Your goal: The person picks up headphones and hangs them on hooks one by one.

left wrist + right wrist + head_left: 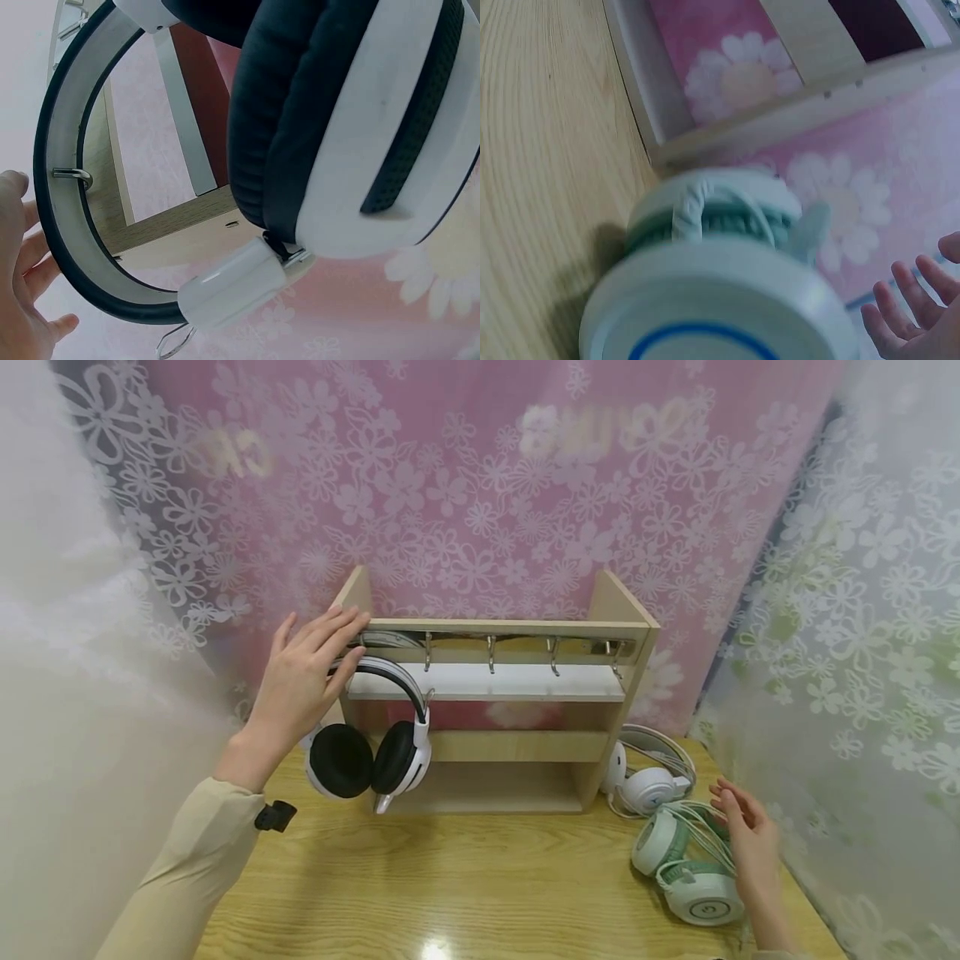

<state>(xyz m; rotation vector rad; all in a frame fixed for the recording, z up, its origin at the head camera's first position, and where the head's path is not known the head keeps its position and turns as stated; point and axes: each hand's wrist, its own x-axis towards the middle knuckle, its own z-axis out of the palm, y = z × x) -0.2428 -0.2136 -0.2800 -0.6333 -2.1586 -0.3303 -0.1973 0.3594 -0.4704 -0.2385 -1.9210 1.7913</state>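
White headphones with black ear pads (341, 760) hang from a hook (75, 174) at the left end of a small wooden shelf (517, 746). My left hand (300, 672) is at their headband, its fingers extended toward the shelf's top edge; the left wrist view has the fingers right beside the band (56, 202). On the right, my right hand (750, 843) hovers at a mint-green and white pair of headphones (705, 893) with its cable bundled over it. In the right wrist view the fingers (904, 300) are loosely bent, apart from the near ear cup (720, 300).
Several metal hooks (491, 653) line the shelf's upper front. Another white pair of headphones (648, 789) lies against the shelf's right side. The shelf stands on a wood-grain table (465, 877), with flowered curtains (480, 485) behind and at the sides.
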